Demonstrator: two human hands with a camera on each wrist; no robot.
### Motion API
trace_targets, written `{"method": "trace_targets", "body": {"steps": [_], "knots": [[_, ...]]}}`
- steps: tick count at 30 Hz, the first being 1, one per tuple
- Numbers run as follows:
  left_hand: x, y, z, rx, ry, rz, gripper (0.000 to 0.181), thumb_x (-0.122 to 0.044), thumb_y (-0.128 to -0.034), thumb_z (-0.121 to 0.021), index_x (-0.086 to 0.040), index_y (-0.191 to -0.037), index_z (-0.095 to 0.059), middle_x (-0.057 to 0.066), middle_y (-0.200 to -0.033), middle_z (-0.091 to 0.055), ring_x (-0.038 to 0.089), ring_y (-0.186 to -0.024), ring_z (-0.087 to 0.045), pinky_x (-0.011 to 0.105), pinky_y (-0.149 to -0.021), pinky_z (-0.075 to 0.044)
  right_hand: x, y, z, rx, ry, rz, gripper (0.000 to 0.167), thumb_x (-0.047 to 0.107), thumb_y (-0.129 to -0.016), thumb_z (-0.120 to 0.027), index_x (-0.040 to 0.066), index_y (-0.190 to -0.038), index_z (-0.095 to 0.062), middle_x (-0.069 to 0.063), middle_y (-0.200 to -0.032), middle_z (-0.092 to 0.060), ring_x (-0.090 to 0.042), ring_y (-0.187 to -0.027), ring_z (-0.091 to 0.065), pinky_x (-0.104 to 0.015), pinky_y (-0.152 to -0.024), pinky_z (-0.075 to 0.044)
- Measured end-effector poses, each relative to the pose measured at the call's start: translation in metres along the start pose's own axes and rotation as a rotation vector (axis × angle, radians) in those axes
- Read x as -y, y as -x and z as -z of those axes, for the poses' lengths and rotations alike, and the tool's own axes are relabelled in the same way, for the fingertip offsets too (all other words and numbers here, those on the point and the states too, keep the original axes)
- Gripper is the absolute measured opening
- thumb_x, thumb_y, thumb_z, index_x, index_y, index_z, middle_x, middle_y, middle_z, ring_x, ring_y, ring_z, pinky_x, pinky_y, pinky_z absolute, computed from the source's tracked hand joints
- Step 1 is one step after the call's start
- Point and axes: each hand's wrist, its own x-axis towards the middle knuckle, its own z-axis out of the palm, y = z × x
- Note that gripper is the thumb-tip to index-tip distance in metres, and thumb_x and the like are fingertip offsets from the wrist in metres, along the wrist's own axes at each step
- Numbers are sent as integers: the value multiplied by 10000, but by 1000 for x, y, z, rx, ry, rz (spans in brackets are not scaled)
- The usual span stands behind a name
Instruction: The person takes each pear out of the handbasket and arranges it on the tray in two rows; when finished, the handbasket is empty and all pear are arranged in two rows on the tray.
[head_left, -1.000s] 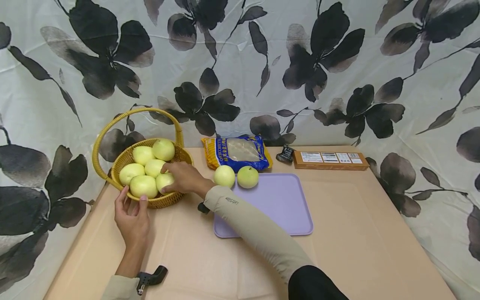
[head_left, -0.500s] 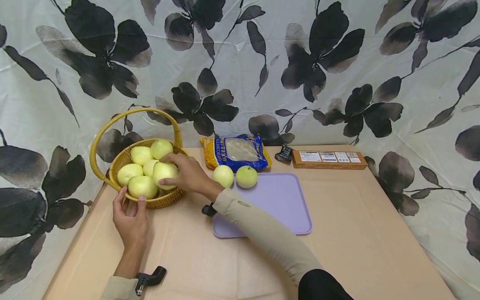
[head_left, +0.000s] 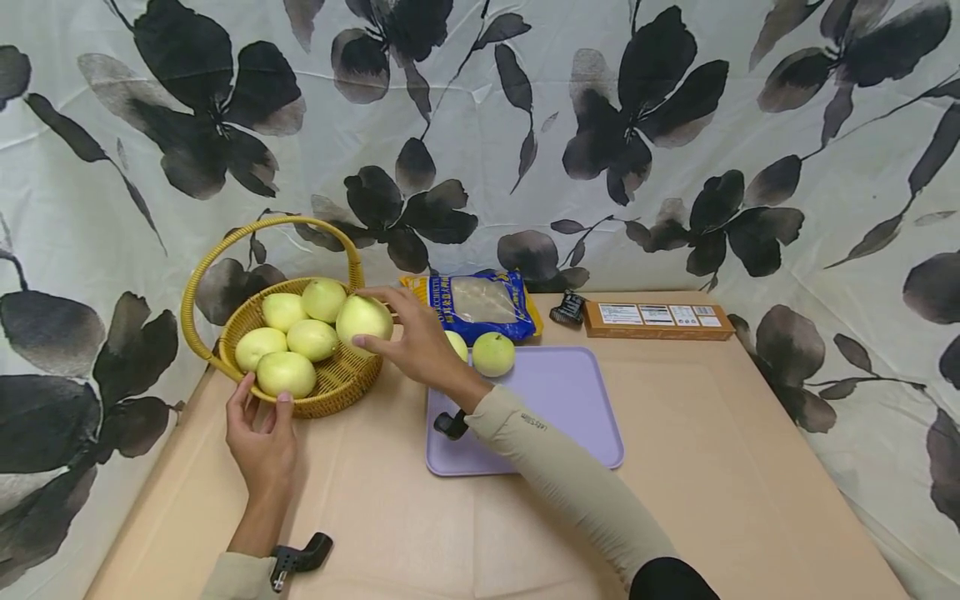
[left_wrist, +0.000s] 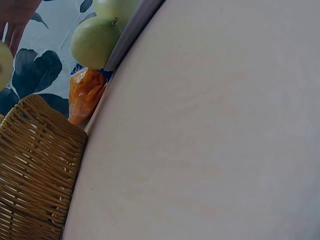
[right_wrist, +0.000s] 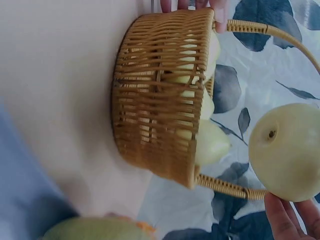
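Observation:
A wicker basket (head_left: 341,387) with a tall handle stands at the left, holding several yellow-green fruits (head_left: 287,374). My left hand (head_left: 262,442) grips the basket's near rim, thumb and fingers on the wall. Above the basket's right edge my right hand (head_left: 420,342) pinches one fruit (head_left: 363,324) between thumb and fingers. In the right wrist view that fruit (right_wrist: 287,150) is clear of the basket (right_wrist: 160,95), with fingertips of the right hand (right_wrist: 292,217) on it. Two more fruits, one (head_left: 493,355) partly over a lilac tray (head_left: 555,408), sit behind my right forearm.
Behind the tray lies a blue and yellow food bag (head_left: 483,305). A small black packet (head_left: 569,309) and a flat brown box (head_left: 660,320) lie to its right at the table's back edge. A floral cloth (head_left: 525,125) hangs behind.
My right hand has lifted a fruit out from among the others and moved it right, over the basket's edge. My left hand has stayed on the rim.

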Motion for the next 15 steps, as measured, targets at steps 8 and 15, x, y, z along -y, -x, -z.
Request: {"method": "trace_targets", "body": {"steps": [8,15], "knots": [[0,1,-1,10,-3,7,599,-153,-1046,-658,-192,-1605,-446,55,-1710,-344,323,-1532,-409,506,-1245,-440,-10,28,35,-84,-8,-22,600,309,-941,-838,256,-1486,-592,-25,-1411,-587,-163,-1258,-605,-312,-993,-622],[1,0,-1,6,-15,3,592,-157,-1049,-649,-199,-1604,-446,59,-1704,-353,316,-1530,-413,493,-1244,-444,-19,49,65,-143,10,-55,609,293,-934,-845,221,-1484,-593,-47,-1431,-577,-198,-1291,-602,-361,-1034,-618]]}}
